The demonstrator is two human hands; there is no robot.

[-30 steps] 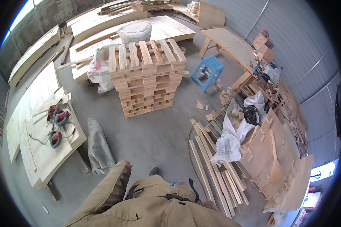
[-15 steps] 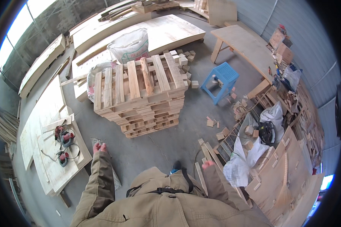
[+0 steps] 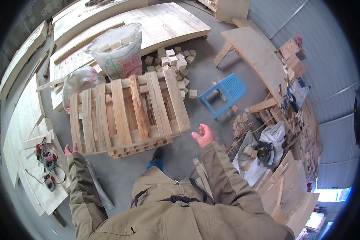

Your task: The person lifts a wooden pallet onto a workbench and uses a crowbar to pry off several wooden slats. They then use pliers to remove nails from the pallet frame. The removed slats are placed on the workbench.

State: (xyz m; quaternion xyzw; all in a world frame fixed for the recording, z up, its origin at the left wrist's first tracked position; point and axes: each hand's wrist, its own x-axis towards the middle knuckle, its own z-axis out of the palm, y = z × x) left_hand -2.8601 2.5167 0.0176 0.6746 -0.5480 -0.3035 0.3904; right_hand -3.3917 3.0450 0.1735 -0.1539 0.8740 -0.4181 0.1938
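A blue plastic stool (image 3: pixel 223 93) stands on the grey concrete floor (image 3: pixel 212 68). Near it lies a heap of small wooden blocks (image 3: pixel 174 60). A white woven sack (image 3: pixel 118 52) stands open and is filled with more such blocks; beside it lies a second, lighter bag (image 3: pixel 78 80). Behind them are wide plywood sheets (image 3: pixel 156 24). At the left, red power tools (image 3: pixel 48 160) with cables rest on a low board. At the right stands a long wooden counter (image 3: pixel 260 56), and below it a white bag (image 3: pixel 274 136) among offcuts and planks.
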